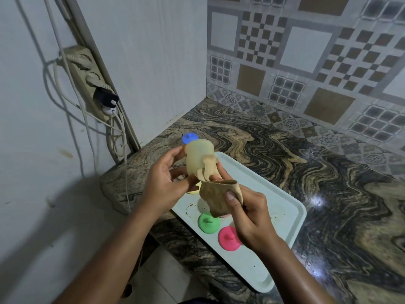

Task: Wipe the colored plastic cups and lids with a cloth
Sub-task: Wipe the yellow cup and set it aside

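Two grips: left hand point(162, 183) fingers point(173, 157) curl round yellow cup point(198, 156), right hand point(252, 216) pinches cloth point(217, 198).

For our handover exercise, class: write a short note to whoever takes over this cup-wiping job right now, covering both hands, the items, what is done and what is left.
Left hand: grips the yellow cup above the tray.
Right hand: pinches the brown cloth, whose upper end touches the cup.
Green lid and pink lid lie on the tray; the blue lid sits on the counter behind the cup.
Done: cannot tell which pieces are wiped.
Left: finish the cup, then probably the lids.
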